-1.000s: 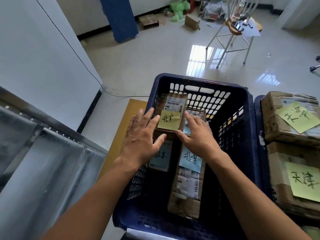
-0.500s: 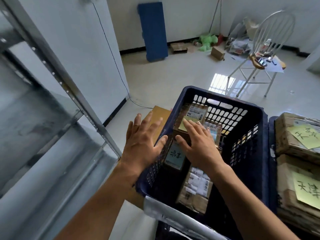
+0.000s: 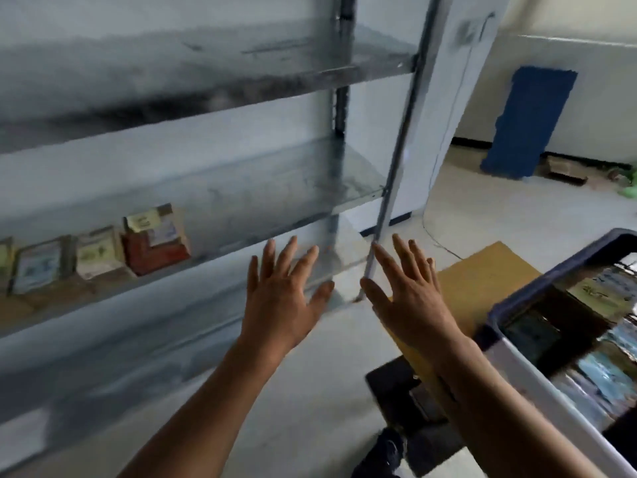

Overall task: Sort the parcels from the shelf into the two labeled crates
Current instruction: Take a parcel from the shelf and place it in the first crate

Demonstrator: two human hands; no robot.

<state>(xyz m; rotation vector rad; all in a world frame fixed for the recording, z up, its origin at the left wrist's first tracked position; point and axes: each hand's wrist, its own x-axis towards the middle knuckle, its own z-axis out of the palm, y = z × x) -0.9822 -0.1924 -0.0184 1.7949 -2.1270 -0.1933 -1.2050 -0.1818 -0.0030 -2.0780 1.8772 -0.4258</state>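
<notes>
A grey metal shelf unit (image 3: 241, 208) fills the left of the view. Several small parcels with sticky notes stand in a row on its lower board, the rightmost a red and brown one (image 3: 157, 241), next to it a pale one (image 3: 100, 253). My left hand (image 3: 282, 298) and my right hand (image 3: 410, 294) hover in front of the shelf's right end, fingers spread, both holding nothing. The dark blue crate (image 3: 537, 291) with labelled parcels inside sits at the right edge, beside my right forearm.
A flat brown cardboard sheet (image 3: 482, 281) lies on the floor between the shelf post (image 3: 396, 167) and the crate. A blue panel (image 3: 527, 122) leans on the far wall. A dark shoe (image 3: 382, 453) shows at the bottom.
The view has swung left from the crate to the shelf. Both hands left the parcel in the crate and now hover spread before the shelf.
</notes>
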